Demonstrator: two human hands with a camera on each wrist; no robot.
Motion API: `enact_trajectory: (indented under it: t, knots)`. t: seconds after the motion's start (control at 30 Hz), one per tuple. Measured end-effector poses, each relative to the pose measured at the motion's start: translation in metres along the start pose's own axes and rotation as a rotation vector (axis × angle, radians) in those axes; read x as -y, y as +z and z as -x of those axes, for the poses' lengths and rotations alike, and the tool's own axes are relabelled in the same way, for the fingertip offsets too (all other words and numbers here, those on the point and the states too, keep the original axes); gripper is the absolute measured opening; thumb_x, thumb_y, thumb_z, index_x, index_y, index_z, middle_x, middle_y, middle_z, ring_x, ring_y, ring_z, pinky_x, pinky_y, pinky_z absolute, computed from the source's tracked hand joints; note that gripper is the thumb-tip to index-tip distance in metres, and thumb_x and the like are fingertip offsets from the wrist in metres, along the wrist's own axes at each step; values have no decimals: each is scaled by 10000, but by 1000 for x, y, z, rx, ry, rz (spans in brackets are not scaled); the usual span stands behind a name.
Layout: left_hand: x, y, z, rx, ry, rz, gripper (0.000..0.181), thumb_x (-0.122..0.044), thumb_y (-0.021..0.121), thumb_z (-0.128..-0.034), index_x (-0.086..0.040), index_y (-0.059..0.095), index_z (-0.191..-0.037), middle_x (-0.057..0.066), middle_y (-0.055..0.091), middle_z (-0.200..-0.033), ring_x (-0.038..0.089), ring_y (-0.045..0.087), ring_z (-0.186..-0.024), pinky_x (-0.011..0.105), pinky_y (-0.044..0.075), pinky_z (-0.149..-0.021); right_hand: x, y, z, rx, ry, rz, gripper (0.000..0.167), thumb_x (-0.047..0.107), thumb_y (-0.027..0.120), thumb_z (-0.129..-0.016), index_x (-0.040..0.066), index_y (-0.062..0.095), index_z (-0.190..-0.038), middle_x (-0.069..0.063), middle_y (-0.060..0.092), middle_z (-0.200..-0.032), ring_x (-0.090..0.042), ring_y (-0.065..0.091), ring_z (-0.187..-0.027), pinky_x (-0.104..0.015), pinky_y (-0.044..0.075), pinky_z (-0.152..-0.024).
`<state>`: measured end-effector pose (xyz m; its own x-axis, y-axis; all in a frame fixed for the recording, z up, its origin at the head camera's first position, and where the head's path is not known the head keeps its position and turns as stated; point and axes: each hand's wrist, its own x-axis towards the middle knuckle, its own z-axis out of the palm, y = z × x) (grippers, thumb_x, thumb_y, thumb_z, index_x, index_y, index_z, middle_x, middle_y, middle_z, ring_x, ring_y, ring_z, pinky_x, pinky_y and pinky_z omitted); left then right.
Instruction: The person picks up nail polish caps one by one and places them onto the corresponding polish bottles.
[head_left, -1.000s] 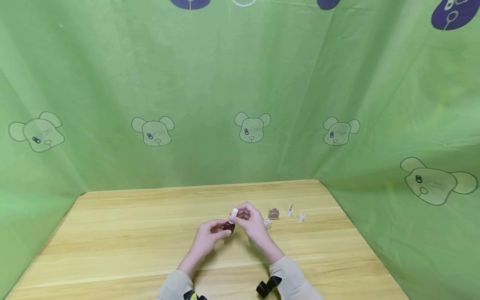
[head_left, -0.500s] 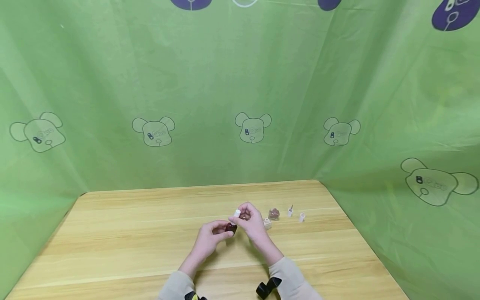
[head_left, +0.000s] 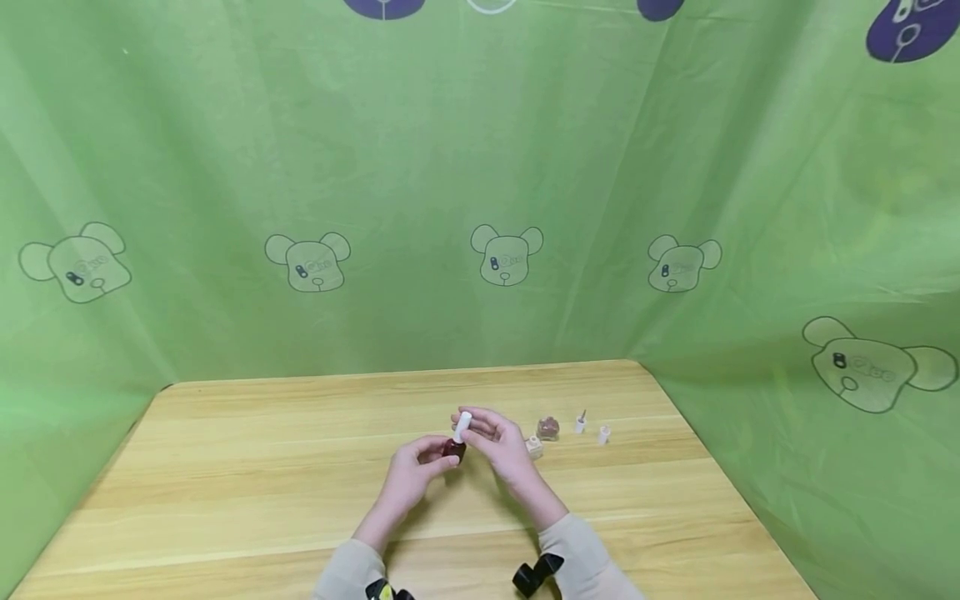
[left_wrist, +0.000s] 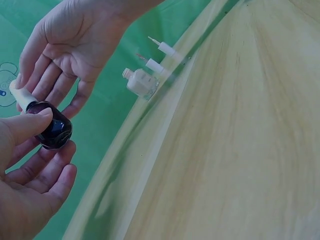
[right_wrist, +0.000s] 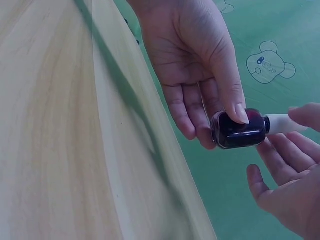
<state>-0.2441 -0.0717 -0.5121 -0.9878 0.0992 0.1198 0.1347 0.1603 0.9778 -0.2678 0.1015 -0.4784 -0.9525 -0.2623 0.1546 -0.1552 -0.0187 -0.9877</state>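
Observation:
A dark red nail polish bottle (head_left: pixel 453 451) with a long white cap (head_left: pixel 462 427) is held tilted above the table. My left hand (head_left: pixel 411 477) grips the glass body between thumb and fingers. On the white cap, the thumb and fingers of my right hand (head_left: pixel 501 445) pinch from the side. In the left wrist view the cap sits against the neck of the dark bottle (left_wrist: pixel 54 129). The right wrist view shows the left thumb lying across the nail polish bottle (right_wrist: pixel 240 131), and the right thumb on the cap (right_wrist: pixel 281 124).
Right of my hands stand an uncapped whitish bottle (head_left: pixel 534 447) and a pinkish bottle (head_left: pixel 548 428). Further right are two white caps, one brush-up (head_left: pixel 581 422), the other cap (head_left: pixel 603 434) nearer the table's right edge. Green curtains surround the wooden table (head_left: pixel 247 467).
Both hands have shifted slightly left with the nail polish bottle. More of the white cap shows, and the right hand's fingers have spread out further behind it.

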Motion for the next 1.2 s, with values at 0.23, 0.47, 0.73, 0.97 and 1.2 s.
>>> enact_trajectory:
  t: [0.23,0.47,0.73,0.97,1.2]
  knots:
    - [1,-1,1,3,2,5,383,-208,778,-814,-13,684,-1130,168,724,-1033,176,673,-902,172,542,-762,-1,-1,0,12,20,-3,441,94,674,-889,-38,555,-1292,-243,633,-1247,-165,673,-1104,-201,502,-979]
    - [-2,0,2,4,-3,-5,380,-211,775,-817,-12,685,-1128,168,724,-1026,176,671,-898,182,545,-761,-1,0,0,-31,8,19,350,52,681,-872,-50,602,-1197,-248,670,-1171,-51,677,-971,-216,510,-947]
    - [-2,1,1,12,-3,-8,389,-224,779,-812,-10,685,-1123,164,724,-1019,166,666,-891,184,543,-762,1,3,-1,-136,24,56,279,-9,735,-799,-24,649,-1064,-180,717,-1013,-95,636,-853,-271,501,-854]
    - [-2,3,1,24,3,-4,387,-218,777,-812,-6,685,-1123,170,725,-1015,166,672,-886,170,542,-759,21,7,8,-158,-1,87,251,-29,739,-786,-73,626,-1005,-93,681,-889,-94,593,-798,-195,493,-746]
    - [-6,6,4,9,4,-27,384,-236,786,-806,-11,695,-1103,153,728,-991,165,678,-879,185,549,-763,30,10,13,-191,-8,107,244,-15,750,-782,-68,607,-972,41,620,-829,-77,565,-794,-170,480,-713]
